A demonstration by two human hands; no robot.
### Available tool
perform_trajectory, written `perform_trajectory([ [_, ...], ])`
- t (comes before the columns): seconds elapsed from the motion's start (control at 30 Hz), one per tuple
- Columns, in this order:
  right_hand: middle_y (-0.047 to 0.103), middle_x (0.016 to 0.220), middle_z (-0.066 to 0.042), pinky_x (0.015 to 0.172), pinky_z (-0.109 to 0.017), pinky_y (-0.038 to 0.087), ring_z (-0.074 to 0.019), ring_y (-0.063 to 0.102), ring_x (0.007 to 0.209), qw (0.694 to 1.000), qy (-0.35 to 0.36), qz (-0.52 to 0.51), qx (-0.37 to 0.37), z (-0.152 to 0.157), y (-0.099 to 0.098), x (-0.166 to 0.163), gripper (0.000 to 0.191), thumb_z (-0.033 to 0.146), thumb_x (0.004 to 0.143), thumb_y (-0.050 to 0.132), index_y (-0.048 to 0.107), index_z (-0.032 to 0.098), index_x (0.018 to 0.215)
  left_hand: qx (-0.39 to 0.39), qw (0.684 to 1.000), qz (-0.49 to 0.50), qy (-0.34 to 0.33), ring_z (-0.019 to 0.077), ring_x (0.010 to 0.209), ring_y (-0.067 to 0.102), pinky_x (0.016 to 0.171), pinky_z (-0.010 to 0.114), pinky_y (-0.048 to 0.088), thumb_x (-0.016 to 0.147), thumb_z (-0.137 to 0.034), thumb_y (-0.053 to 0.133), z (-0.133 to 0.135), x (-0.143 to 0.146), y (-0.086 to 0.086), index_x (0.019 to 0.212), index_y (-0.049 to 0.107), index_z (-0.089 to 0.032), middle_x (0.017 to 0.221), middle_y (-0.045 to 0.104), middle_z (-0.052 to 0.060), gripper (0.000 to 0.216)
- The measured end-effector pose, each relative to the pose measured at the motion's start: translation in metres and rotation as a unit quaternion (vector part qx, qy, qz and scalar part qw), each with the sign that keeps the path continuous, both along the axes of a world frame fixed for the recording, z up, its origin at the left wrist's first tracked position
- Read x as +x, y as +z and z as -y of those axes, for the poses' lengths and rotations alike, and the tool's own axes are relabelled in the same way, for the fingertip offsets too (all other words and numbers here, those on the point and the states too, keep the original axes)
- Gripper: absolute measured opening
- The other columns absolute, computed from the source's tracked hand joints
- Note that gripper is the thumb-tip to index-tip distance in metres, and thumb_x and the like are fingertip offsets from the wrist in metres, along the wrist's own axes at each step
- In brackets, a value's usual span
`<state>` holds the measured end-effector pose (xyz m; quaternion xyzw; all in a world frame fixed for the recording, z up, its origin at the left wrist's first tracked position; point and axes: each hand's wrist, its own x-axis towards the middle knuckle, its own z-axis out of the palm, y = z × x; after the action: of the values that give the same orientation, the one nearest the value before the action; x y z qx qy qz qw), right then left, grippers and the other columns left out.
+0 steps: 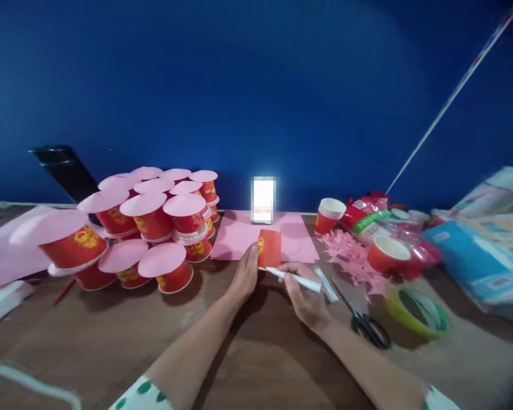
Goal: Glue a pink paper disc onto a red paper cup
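Note:
A red paper cup stands upside down on a pink paper sheet at the middle of the wooden table. My left hand presses against its left side and holds it steady. My right hand grips a white pen whose tip touches the paper at the base of the cup on its right side.
A pile of red cups capped with pink paper discs fills the left. Scissors, a green tape roll, pink paper scraps, more red cups and plastic bags lie right. A lit phone leans on the blue wall.

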<state>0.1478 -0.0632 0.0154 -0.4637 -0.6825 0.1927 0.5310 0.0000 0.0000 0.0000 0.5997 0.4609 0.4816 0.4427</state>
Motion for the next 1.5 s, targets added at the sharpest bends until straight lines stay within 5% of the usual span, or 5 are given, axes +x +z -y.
perform_trajectory([
  [0.7,0.067,0.079,-0.004,0.068,-0.028,0.05,-0.0161,0.063,0.071,0.999,-0.032,-0.024,0.023,-0.001,0.0004,-0.002,0.016,0.024,0.09,0.049,0.063,0.017,0.093,0.021,0.999,0.028,-0.007,0.0195,0.087,0.056,0.082,0.031,0.043,0.094,-0.051,0.025,0.0002,-0.0007,-0.0006,0.093,0.058,-0.015,0.096,0.064,0.009,0.049],
  [1.17,0.061,0.067,0.001,0.053,-0.024,0.043,-0.012,0.053,0.054,0.997,-0.006,-0.078,-0.018,-0.0032,-0.0053,-0.0001,0.019,0.028,0.093,0.046,0.061,0.019,0.085,0.017,0.999,0.034,0.008,0.0183,0.077,0.055,0.075,0.03,0.044,0.093,-0.053,0.027,0.0008,-0.0001,0.0012,0.087,0.059,-0.015,0.085,0.064,0.006,0.05],
  [1.5,0.069,0.086,-0.005,0.071,-0.03,0.052,-0.0185,0.066,0.077,0.998,-0.044,-0.006,0.048,-0.0007,0.0025,-0.0017,0.017,0.025,0.089,0.049,0.063,0.018,0.097,0.007,0.997,0.074,0.0,0.0186,0.085,0.058,0.081,0.03,0.044,0.094,-0.049,0.03,0.0005,0.0007,-0.0013,0.094,0.06,-0.016,0.091,0.065,0.005,0.044],
])
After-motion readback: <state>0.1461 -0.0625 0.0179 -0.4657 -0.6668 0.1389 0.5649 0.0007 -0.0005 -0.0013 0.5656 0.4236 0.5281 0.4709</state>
